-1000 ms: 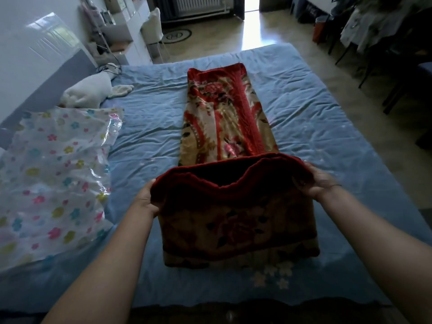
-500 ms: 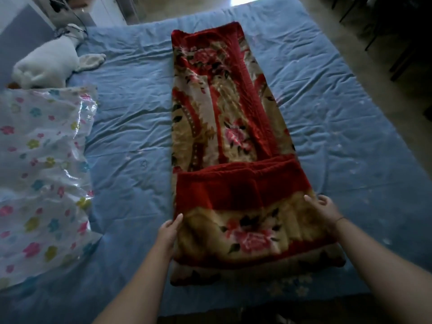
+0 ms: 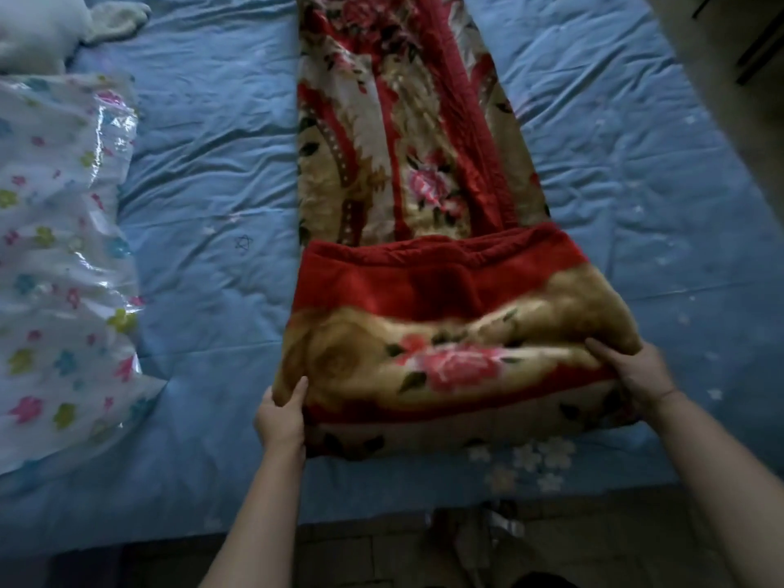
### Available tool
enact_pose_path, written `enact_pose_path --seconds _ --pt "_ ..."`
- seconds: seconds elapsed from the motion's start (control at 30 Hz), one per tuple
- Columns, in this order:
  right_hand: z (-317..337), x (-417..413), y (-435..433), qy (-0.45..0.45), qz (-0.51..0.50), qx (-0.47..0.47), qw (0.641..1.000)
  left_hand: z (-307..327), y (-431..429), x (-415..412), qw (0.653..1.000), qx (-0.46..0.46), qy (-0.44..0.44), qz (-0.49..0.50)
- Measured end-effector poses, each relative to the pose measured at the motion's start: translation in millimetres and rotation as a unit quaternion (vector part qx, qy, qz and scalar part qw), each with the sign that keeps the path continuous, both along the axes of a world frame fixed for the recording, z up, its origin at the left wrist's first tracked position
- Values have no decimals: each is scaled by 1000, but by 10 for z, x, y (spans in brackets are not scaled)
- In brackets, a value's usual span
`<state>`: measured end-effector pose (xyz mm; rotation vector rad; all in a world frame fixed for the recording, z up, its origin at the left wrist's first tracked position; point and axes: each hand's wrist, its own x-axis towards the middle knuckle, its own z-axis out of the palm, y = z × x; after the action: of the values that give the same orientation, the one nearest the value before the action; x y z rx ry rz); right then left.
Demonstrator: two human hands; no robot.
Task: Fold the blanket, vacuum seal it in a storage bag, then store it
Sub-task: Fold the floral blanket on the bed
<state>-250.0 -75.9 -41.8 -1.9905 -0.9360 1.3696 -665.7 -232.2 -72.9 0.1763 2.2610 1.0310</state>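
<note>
Blue bedsheet (image 3: 203, 171) carries flowered storage bag (image 3: 59, 265) beside blanket (image 3: 424, 290), both hands' fingers (image 3: 292, 396) gripping its fold.

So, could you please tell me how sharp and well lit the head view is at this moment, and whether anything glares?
Head view: dim and bluish overall, darkest along the bottom edge below the bed; the blanket looks smeared by motion blur, most at its near folded end by the right hand and left hand; bright glare streaks on the plastic storage bag; wide-angle bending at the edges.
</note>
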Motion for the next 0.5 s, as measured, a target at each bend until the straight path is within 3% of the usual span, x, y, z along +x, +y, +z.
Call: enact_pose_path --seconds 0.13,0.33,0.4,0.5 --pt "-202 109 -196 -159 64 -75 982 -277 -206 45 986 -43 -155 34" --pt "-276 483 -721 12 88 -148 985 -389 -695 3 966 -115 -202 -116" --pt "-311 619 -847 32 124 -171 977 -431 -873 16 953 -146 -228 -134" --pt "-398 669 -877 65 131 -216 965 -532 -962 37 939 -113 -304 -113"
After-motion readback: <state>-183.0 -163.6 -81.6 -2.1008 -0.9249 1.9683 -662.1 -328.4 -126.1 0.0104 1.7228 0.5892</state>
